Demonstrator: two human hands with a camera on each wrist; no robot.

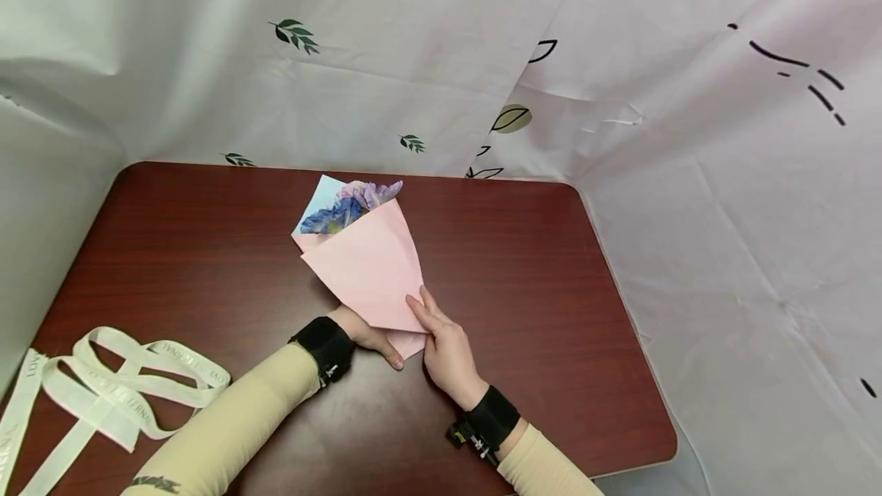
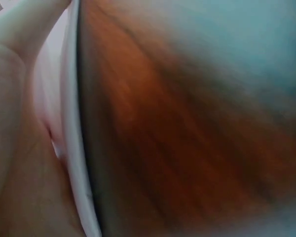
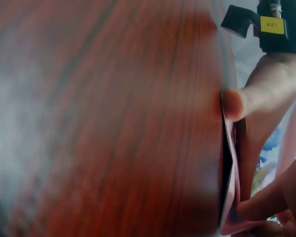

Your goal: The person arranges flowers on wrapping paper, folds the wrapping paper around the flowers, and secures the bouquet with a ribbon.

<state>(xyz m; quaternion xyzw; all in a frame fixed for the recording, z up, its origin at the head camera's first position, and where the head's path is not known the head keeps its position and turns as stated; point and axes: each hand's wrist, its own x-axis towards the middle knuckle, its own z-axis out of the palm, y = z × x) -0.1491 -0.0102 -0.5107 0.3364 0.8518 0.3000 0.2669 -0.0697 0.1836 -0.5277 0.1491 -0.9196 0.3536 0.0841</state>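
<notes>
A bouquet wrapped in pink paper (image 1: 372,266) lies tilted over the table, its tapered end toward the person. Blue and purple flowers (image 1: 338,213) show at its wide top, backed by a light blue paper corner (image 1: 324,194). My left hand (image 1: 365,334) holds the narrow lower end from the left, thumb across the front and fingers hidden behind the paper. On the right, my right hand (image 1: 448,350) grips the lower edge of the wrap, fingertips on its front. The right wrist view shows both hands close together around the folded paper edge (image 3: 229,197).
A long white printed ribbon (image 1: 124,389) lies in loose loops on the left of the dark red-brown table (image 1: 524,289), next to the left sleeve. White patterned cloth (image 1: 386,83) hangs behind the table and along its sides.
</notes>
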